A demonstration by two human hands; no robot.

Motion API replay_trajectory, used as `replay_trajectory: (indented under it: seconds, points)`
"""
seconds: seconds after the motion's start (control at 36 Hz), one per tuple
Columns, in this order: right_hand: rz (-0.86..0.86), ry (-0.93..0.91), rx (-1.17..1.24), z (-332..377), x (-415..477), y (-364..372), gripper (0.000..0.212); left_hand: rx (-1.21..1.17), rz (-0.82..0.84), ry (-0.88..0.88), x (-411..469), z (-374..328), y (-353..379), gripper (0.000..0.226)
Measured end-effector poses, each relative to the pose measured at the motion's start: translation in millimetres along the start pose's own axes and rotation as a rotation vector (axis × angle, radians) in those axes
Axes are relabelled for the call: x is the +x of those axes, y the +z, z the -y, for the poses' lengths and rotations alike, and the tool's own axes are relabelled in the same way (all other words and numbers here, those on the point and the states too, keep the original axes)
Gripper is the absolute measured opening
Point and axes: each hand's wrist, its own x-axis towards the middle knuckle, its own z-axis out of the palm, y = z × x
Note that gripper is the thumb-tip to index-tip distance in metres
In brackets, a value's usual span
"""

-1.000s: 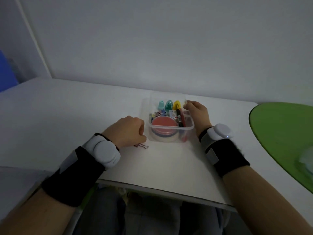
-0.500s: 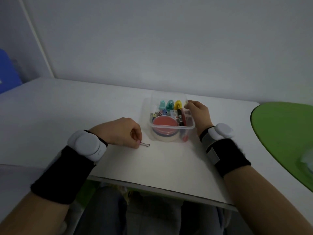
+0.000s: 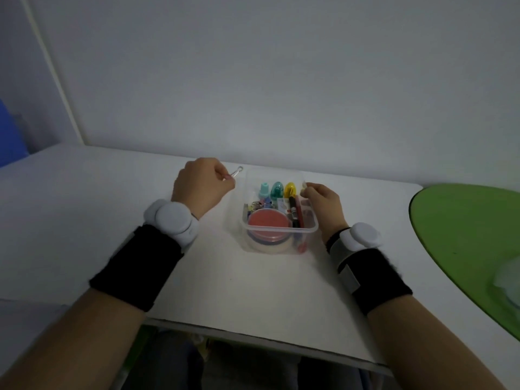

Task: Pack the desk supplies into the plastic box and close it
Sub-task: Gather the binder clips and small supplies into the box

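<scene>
We see 1 white table [image 3: 84,220] running back to a plain wall [image 3: 281,80] at 12 o'clock. At 3 o'clock a round green tabletop [image 3: 464,235] carries 1 blurred pale object [image 3: 509,277]. At 9 o'clock sits something blue [image 3: 11,136].

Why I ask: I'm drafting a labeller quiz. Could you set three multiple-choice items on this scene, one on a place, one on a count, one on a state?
1. Where is the metal clip?
A. inside the plastic box
B. pinched in the left hand, beside the box
C. under the right hand

2. How many coloured caps stand in a row at the box's far end?
A. one
B. three
C. five

3. The box is:
A. open, no lid on it
B. closed with a lid
C. tipped on its side

Answers: 1 B, the left hand pinches the clip off the box's far left corner. 2 B, teal, green and yellow. 3 A, the contents show over its bare rim, which the right hand holds.
</scene>
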Motion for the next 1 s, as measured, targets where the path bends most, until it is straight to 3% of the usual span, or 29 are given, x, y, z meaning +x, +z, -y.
replay_trajectory:
  seconds: [0.19, 0.36, 0.47, 0.53, 0.81, 0.86, 0.94, 1.0]
  points:
    - [-0.003, -0.012, 0.009, -1, 2, 0, 0.012, 0.151, 0.170, 0.208, 25, -34, 21, 0.010]
    - [0.009, -0.005, 0.012, -3, 2, 0, 0.012, 0.303, 0.285, 0.230, 35, -39, 36, 0.012]
    - [0.011, 0.003, 0.015, -2, 3, 0, 0.012, 0.301, 0.338, 0.198, 42, -34, 49, 0.040]
    - [0.012, 0.002, 0.012, -2, 3, -1, 0.012, 0.248, 0.316, 0.181, 42, -30, 55, 0.048]
    - [0.008, 0.006, 0.029, 0, 4, -1, 0.018, -0.249, 0.277, -0.089, 37, -9, 72, 0.050]
    - [0.015, 0.003, 0.042, 2, 2, -1, 0.025, -0.341, 0.302, -0.105, 36, -8, 74, 0.049]
    - [0.034, 0.013, 0.084, 3, 2, -3, 0.012, -0.407, 0.304, -0.094, 35, -8, 76, 0.049]
    - [0.052, 0.049, 0.129, 4, 2, -5, 0.020, -0.407, 0.285, -0.090, 35, -7, 78, 0.047]
